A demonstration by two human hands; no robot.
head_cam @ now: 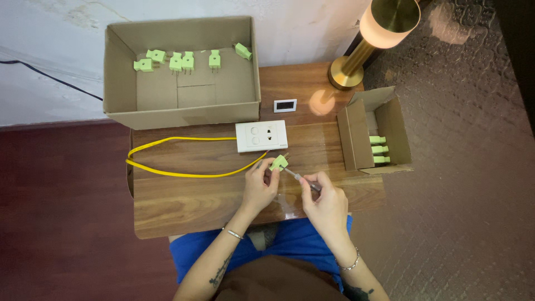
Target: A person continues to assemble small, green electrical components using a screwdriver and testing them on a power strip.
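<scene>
left hand (259, 187): clamped on green plug (278, 163) (prongs up) | right hand (326, 206): gripping screwdriver (301, 179), tip at plug | surface (189, 198): yellow cable (178, 174), white socket (261, 136) nearby

A brass lamp (379, 33) is glowing over the wooden worktop (184, 206), which is standing against a stained white wall (56, 50), dark red floor (61, 223) lying alongside.

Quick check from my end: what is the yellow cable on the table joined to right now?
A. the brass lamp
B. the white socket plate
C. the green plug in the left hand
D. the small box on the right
C. The yellow cable loops across the table and ends at the green plug held in the left hand, just below the white socket plate; the right hand holds a screwdriver to it.
</scene>
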